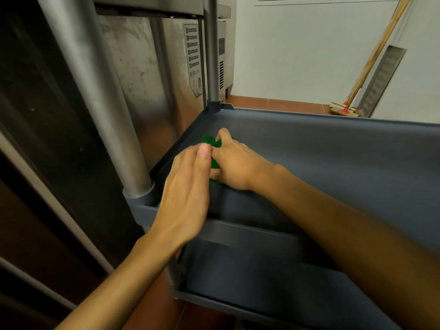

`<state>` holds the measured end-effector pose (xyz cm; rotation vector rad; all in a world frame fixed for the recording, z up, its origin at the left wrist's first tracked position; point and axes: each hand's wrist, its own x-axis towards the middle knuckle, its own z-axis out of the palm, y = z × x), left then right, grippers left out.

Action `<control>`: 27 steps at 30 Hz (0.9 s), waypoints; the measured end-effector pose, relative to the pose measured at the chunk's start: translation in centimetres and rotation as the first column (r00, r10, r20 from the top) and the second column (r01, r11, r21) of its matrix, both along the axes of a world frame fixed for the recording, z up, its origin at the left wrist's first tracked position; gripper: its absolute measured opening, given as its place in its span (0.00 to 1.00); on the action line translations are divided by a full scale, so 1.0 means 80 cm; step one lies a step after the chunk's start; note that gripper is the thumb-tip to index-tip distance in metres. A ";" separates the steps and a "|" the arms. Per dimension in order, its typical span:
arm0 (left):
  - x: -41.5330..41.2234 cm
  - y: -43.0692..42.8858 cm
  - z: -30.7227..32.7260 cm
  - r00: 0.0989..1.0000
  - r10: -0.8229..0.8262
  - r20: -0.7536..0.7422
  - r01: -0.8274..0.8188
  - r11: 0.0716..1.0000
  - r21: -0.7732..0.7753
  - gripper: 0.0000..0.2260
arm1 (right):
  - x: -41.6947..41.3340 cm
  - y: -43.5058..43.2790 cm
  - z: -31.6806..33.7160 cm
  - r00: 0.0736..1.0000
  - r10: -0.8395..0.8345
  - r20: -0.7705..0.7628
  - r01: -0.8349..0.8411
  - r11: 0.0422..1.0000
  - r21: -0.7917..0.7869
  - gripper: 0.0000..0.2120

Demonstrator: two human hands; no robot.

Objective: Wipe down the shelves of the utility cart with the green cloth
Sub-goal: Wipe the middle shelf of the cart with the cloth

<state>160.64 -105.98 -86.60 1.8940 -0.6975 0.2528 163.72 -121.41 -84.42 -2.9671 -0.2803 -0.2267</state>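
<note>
In the head view, your right hand has its fingers curled round the bunched green cloth, which sits on the cart's middle shelf at its left end, near the corner post. Your left hand lies alongside with straight fingers touching the cloth. You look to be starting this shelf's wipe, so next press the cloth down and sweep it rightward across the bare surface, with the lower shelf likely to follow.

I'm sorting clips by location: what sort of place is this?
Probably a commercial kitchen's back area: a stainless-steel appliance stands beside the grey utility cart, and brooms lean against the white wall.
</note>
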 end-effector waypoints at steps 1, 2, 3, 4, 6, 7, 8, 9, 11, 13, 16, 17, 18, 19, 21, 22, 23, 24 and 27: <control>0.008 0.004 0.002 0.998 0.027 0.054 -0.030 0.997 0.068 0.26 | 0.004 0.000 -0.001 1.000 0.010 0.002 -0.010 1.000 0.019 0.16; 0.017 0.010 0.005 0.990 0.058 0.128 -0.076 0.988 0.133 0.24 | 0.008 -0.001 -0.002 1.000 0.020 0.004 -0.020 0.999 0.032 0.18; 0.026 0.015 0.007 0.976 0.088 0.200 -0.123 0.978 0.170 0.22 | 0.012 -0.002 -0.003 1.000 0.023 0.010 -0.023 0.999 0.031 0.20; 0.033 0.019 0.007 0.963 0.107 0.249 -0.153 0.973 0.175 0.21 | 0.018 -0.003 -0.006 1.000 0.012 0.017 -0.012 1.000 0.021 0.23; 0.035 0.023 0.002 0.957 0.101 0.271 -0.150 0.974 0.167 0.19 | 0.028 -0.004 -0.012 0.999 -0.016 0.033 0.016 1.000 0.002 0.27; 0.033 0.022 -0.004 0.958 0.092 0.273 -0.145 0.972 0.183 0.19 | 0.033 -0.005 -0.014 0.999 -0.024 0.042 0.025 1.000 -0.002 0.27; 0.028 0.020 -0.009 0.958 0.089 0.272 -0.148 0.968 0.203 0.19 | 0.038 -0.005 -0.016 0.998 -0.034 0.048 0.035 0.999 -0.012 0.28; 0.025 0.018 -0.014 0.959 0.097 0.267 -0.155 0.966 0.205 0.20 | 0.044 -0.004 -0.017 0.997 -0.049 0.054 0.050 0.998 -0.026 0.29; 0.023 0.018 -0.016 0.955 0.128 0.268 -0.180 0.967 0.180 0.19 | 0.058 -0.003 -0.019 0.994 -0.099 0.052 0.099 0.995 0.001 0.36; 0.023 0.019 -0.015 0.949 0.136 0.284 -0.191 0.966 0.173 0.19 | 0.075 -0.002 -0.017 0.984 -0.179 -0.017 0.180 0.972 0.151 0.48; 0.021 0.019 -0.015 0.949 0.132 0.287 -0.177 0.975 0.136 0.17 | 0.101 -0.004 -0.008 0.959 -0.260 -0.118 0.280 0.933 0.227 0.55; 0.021 0.018 -0.016 0.944 0.137 0.302 -0.180 0.976 0.120 0.16 | 0.107 -0.005 -0.003 0.954 -0.267 -0.134 0.290 0.935 0.205 0.52; 0.020 0.017 -0.016 0.935 0.142 0.325 -0.184 0.977 0.103 0.14 | 0.111 -0.005 0.002 0.952 -0.267 -0.151 0.292 0.938 0.186 0.46; 0.020 0.016 -0.017 0.927 0.147 0.345 -0.187 0.979 0.086 0.13 | 0.115 -0.005 0.006 0.951 -0.261 -0.165 0.289 0.939 0.184 0.41; 0.021 0.013 -0.018 0.917 0.155 0.367 -0.190 0.980 0.062 0.12 | 0.120 -0.003 0.009 0.956 -0.241 -0.165 0.273 0.940 0.205 0.35; 0.021 0.013 -0.018 0.915 0.157 0.372 -0.191 0.980 0.056 0.12 | 0.121 -0.001 0.008 0.960 -0.231 -0.157 0.261 0.940 0.219 0.34; 0.021 0.012 -0.019 0.913 0.157 0.375 -0.190 0.980 0.052 0.12 | 0.123 0.001 0.006 0.964 -0.221 -0.145 0.250 0.941 0.226 0.33; 0.022 0.012 -0.018 0.913 0.158 0.376 -0.190 0.981 0.050 0.12 | 0.123 0.003 0.005 0.967 -0.214 -0.137 0.241 0.942 0.233 0.33; 0.022 0.013 -0.018 0.912 0.178 0.370 -0.209 0.977 0.043 0.11 | 0.118 0.007 0.008 0.968 -0.190 -0.162 0.230 0.932 0.281 0.30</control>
